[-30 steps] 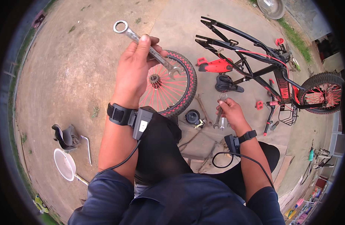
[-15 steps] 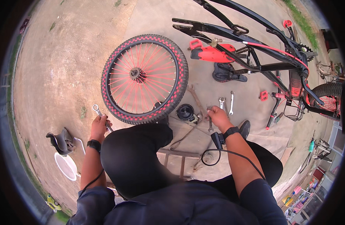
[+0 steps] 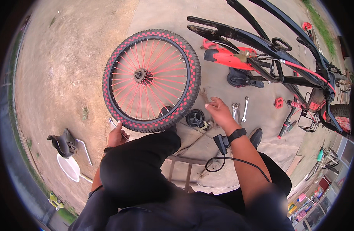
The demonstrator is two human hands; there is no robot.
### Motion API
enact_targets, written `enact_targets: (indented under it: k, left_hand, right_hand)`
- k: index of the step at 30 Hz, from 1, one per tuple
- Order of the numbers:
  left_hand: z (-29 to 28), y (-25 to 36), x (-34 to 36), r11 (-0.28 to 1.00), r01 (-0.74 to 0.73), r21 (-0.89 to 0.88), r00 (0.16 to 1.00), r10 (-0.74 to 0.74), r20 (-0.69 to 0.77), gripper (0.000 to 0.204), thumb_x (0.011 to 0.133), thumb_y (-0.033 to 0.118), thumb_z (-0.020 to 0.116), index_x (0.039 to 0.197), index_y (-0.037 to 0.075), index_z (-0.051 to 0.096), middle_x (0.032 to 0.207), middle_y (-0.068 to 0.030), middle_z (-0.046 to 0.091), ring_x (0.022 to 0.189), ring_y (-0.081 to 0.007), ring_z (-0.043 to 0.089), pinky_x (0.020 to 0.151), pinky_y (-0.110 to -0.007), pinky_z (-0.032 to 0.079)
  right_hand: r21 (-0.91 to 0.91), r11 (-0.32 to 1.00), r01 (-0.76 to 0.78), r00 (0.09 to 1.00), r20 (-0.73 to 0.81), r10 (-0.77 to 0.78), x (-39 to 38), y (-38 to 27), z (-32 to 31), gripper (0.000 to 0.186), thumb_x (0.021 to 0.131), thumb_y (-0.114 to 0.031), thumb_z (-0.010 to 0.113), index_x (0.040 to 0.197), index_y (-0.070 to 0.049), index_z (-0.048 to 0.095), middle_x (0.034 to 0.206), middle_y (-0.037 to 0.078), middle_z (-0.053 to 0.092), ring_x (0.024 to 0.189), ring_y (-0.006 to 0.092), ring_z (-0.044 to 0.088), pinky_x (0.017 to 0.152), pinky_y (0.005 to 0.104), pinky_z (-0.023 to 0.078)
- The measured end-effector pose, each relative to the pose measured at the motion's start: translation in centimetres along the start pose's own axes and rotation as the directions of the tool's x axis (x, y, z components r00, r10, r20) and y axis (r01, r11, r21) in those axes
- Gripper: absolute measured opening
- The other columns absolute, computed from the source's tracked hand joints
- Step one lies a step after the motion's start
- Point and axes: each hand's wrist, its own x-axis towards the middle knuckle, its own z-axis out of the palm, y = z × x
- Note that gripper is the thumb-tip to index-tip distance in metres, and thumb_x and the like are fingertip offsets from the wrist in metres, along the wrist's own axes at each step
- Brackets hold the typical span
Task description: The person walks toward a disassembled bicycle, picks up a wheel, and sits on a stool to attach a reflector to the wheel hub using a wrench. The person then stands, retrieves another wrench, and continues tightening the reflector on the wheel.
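My left hand (image 3: 117, 134), beside my knee under the wheel's near edge, is closed on a steel wrench (image 3: 112, 123); its ring end points up and away. Over the ground right of the wheel is my right hand (image 3: 220, 111), fingers curled. Its fingertips overlap a rusty wrench (image 3: 204, 94); whether they grip anything is hidden. The bicycle wheel (image 3: 155, 125), with black-and-red checked tyre and red spokes, leans by my left leg, sprocket facing up. Near my right hand lies a round black drum-shaped part (image 3: 194, 118).
Two steel wrenches (image 3: 244, 109) lie right of my hand. An overturned black bicycle frame (image 3: 296, 80) fills the right, with a red mudguard (image 3: 231, 58) and black saddle (image 3: 240, 78) below. A white oval object (image 3: 68, 168) and bent metal rod (image 3: 85, 151) lie left.
My left hand has moved right with the wrench, closer to the wheel. My right hand has moved slightly away from me; the open-ended wrench below it no longer shows. The view has shifted left.
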Motion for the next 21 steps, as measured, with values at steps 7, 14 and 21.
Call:
enact_targets:
  k: [7, 14, 21]
  left_hand:
    - [1.6, -0.4, 1.6, 0.992, 0.12, -0.043, 0.991, -0.117, 0.072, 0.045, 0.092, 0.054, 0.073, 0.09, 0.014, 0.053, 0.066, 0.003, 0.043, 0.049, -0.0088, 0.037, 0.043, -0.024, 0.032]
    - [1.9, 0.4, 0.1, 0.988, 0.097, -0.117, 0.975, -0.071, 0.21, 0.038, 0.093, 0.052, 0.072, 0.091, 0.02, 0.053, 0.06, 0.0069, 0.043, 0.043, -0.0077, 0.037, 0.04, -0.023, 0.031]
    - [1.1, 9.3, -7.0, 0.93, -0.264, -0.256, 0.91, 0.328, 0.254, 0.03, 0.096, 0.046, 0.07, 0.095, 0.018, 0.061, 0.067, 0.007, 0.058, 0.043, -0.0041, 0.038, 0.038, -0.021, 0.031]
  right_hand:
    - [0.32, 0.933, -0.163, 0.982, 0.139, 0.124, 0.6, -7.1, 4.6, 0.099, 0.095, -0.034, 0.072, 0.161, -0.002, 0.007, 0.131, 0.016, 0.064, 0.119, 0.0251, 0.063, 0.087, 0.042, 0.053]
    - [0.16, 0.987, 0.008, 1.0, 0.012, -0.01, 2.7, -4.5, 7.6, 0.091, 0.093, -0.018, 0.072, 0.16, -0.005, 0.012, 0.12, 0.013, 0.067, 0.096, 0.0196, 0.068, 0.072, 0.0356, 0.055]
    - [0.413, 0.901, -0.132, 0.99, 0.095, 0.102, -1.8, -11.4, 8.7, 0.084, 0.093, -0.019, 0.073, 0.156, -0.002, 0.02, 0.114, 0.01, 0.068, 0.085, 0.0151, 0.067, 0.066, 0.031, 0.052]
